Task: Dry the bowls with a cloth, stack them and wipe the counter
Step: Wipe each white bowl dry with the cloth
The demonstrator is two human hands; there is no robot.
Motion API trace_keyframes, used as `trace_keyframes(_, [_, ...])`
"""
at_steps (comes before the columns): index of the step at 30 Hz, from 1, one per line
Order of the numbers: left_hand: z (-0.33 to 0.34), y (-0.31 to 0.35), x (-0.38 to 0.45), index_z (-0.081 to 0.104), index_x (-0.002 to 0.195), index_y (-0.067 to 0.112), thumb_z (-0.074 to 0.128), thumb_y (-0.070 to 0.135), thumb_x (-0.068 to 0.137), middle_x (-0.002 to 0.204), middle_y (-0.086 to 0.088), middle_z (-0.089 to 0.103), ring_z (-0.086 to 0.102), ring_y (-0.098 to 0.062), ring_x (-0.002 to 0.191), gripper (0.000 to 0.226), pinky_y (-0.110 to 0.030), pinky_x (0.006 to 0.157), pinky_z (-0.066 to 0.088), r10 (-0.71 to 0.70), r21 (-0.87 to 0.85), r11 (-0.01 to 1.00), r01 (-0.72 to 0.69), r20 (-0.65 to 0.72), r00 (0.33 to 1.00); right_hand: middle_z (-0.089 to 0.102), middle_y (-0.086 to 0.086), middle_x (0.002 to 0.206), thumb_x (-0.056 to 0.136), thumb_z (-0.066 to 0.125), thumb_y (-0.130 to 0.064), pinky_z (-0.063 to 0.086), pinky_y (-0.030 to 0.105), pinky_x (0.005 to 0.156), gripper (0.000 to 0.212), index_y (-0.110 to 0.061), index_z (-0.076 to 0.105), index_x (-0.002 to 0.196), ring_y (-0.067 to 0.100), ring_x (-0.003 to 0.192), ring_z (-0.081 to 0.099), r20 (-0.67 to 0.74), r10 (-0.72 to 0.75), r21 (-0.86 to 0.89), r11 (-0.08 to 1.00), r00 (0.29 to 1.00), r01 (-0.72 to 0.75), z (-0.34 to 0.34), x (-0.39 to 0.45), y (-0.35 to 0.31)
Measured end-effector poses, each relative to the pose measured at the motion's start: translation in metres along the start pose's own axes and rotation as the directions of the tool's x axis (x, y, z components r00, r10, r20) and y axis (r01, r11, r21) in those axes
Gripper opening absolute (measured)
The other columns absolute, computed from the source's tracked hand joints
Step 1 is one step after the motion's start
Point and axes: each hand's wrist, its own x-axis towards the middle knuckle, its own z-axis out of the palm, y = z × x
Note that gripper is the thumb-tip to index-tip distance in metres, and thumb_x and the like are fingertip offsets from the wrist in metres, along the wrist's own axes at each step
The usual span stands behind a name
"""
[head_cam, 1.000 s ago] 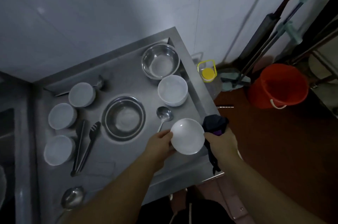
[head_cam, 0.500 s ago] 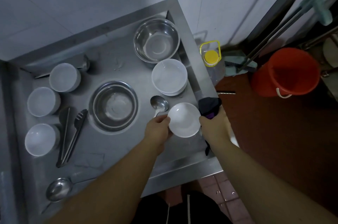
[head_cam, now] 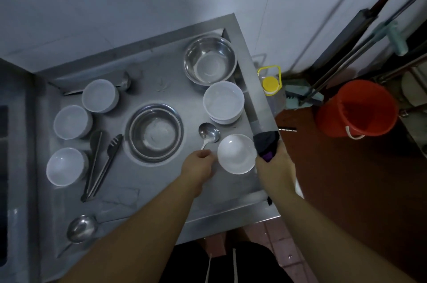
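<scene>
A white bowl [head_cam: 236, 153] sits near the counter's [head_cam: 147, 181] right edge, toward its front right corner, between both hands. The left hand [head_cam: 198, 165] is at the bowl's left rim with fingers curled; whether it grips the rim I cannot tell. The right hand [head_cam: 275, 167] clutches a dark cloth [head_cam: 265, 143] at the bowl's right side. A stack of white bowls [head_cam: 223, 102] stands further back along that edge, a spoon [head_cam: 208, 134] just beside the bowl
</scene>
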Motion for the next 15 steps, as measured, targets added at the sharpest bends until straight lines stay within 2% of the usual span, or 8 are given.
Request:
trace_keyframes(2, [-0.019, 0.001, -0.013, 0.070, 0.124, 0.021, 0.067, 0.026, 0.099, 0.114, -0.009, 0.071, 0.070, -0.026, 0.099, 0.026, -0.052, 0.096, 0.061, 0.039, 0.067, 0.997, -0.039, -0.003, 0.999, 0.063, -0.003, 0.079, 0.084, 0.070, -0.010, 0.045, 0.033, 0.056, 0.029, -0.024, 0.055, 0.104, 0.020, 0.068, 0.062, 0.019, -0.040, -0.013, 0.999, 0.999, 0.041, -0.001, -0.010, -0.009])
trace_keyframes(4, [-0.043, 0.002, -0.028, 0.073, 0.122, 0.022, 0.066, 0.026, 0.099, 0.113, -0.008, 0.073, 0.070, -0.025, 0.101, 0.024, -0.051, 0.097, 0.061, 0.098, 0.159, 0.983, -0.096, 0.000, 0.995, 0.064, 0.000, 0.085, 0.083, 0.070, -0.009, 0.050, 0.037, 0.061, 0.031, -0.020, 0.059, 0.110, 0.028, 0.076, 0.065, 0.068, -0.081, -0.031, 0.996, 0.994, 0.083, 0.001, -0.020, -0.021])
trace_keyframes(6, [-0.070, 0.001, -0.040, 0.074, 0.119, 0.026, 0.065, 0.028, 0.098, 0.114, 0.000, 0.074, 0.069, -0.023, 0.104, 0.023, -0.043, 0.099, 0.059, 0.191, 0.355, 0.917, -0.181, 0.008, 0.982, 0.065, 0.006, 0.094, 0.082, 0.070, -0.008, 0.055, 0.046, 0.070, 0.035, -0.017, 0.060, 0.115, 0.034, 0.085, 0.065, 0.122, -0.123, -0.058, 0.990, 0.985, 0.131, 0.010, -0.030, -0.036])
trace_keyframes(8, [-0.099, -0.003, -0.050, 0.072, 0.125, 0.026, 0.063, 0.031, 0.099, 0.122, 0.002, 0.073, 0.067, -0.020, 0.112, 0.028, -0.032, 0.098, 0.052, 0.259, 0.516, 0.825, -0.232, 0.019, 0.966, 0.063, 0.007, 0.092, 0.080, 0.070, -0.007, 0.056, 0.051, 0.073, 0.028, -0.017, 0.058, 0.104, 0.035, 0.085, 0.063, 0.156, -0.192, -0.086, 0.975, 0.969, 0.207, 0.023, -0.041, -0.050])
trace_keyframes(10, [-0.129, -0.010, -0.057, 0.069, 0.130, 0.025, 0.061, 0.034, 0.100, 0.128, 0.001, 0.071, 0.065, -0.019, 0.116, 0.032, -0.028, 0.095, 0.048, 0.278, 0.614, 0.754, -0.235, 0.026, 0.960, 0.062, 0.005, 0.087, 0.082, 0.068, -0.007, 0.054, 0.049, 0.072, 0.025, -0.019, 0.056, 0.100, 0.034, 0.083, 0.063, 0.222, -0.237, -0.106, 0.958, 0.946, 0.265, 0.041, -0.052, -0.062])
trace_keyframes(13, [-0.175, -0.026, -0.061, 0.065, 0.133, 0.023, 0.059, 0.035, 0.103, 0.130, -0.001, 0.068, 0.065, -0.020, 0.114, 0.033, -0.030, 0.092, 0.050, 0.275, 0.702, 0.682, -0.206, 0.015, 0.961, 0.065, 0.003, 0.090, 0.087, 0.066, -0.010, 0.046, 0.040, 0.071, 0.037, -0.023, 0.054, 0.119, 0.030, 0.085, 0.065, 0.371, -0.264, -0.173, 0.922, 0.890, 0.346, 0.072, -0.068, -0.080])
trace_keyframes(15, [-0.207, -0.039, -0.062, 0.065, 0.133, 0.023, 0.057, 0.034, 0.103, 0.131, -0.002, 0.067, 0.064, -0.020, 0.113, 0.033, -0.030, 0.092, 0.050, 0.273, 0.732, 0.656, -0.186, 0.000, 0.962, 0.066, 0.000, 0.092, 0.087, 0.066, -0.015, 0.047, 0.038, 0.069, 0.035, -0.026, 0.055, 0.118, 0.025, 0.084, 0.064, 0.436, -0.287, -0.231, 0.880, 0.853, 0.414, 0.095, -0.078, -0.094])
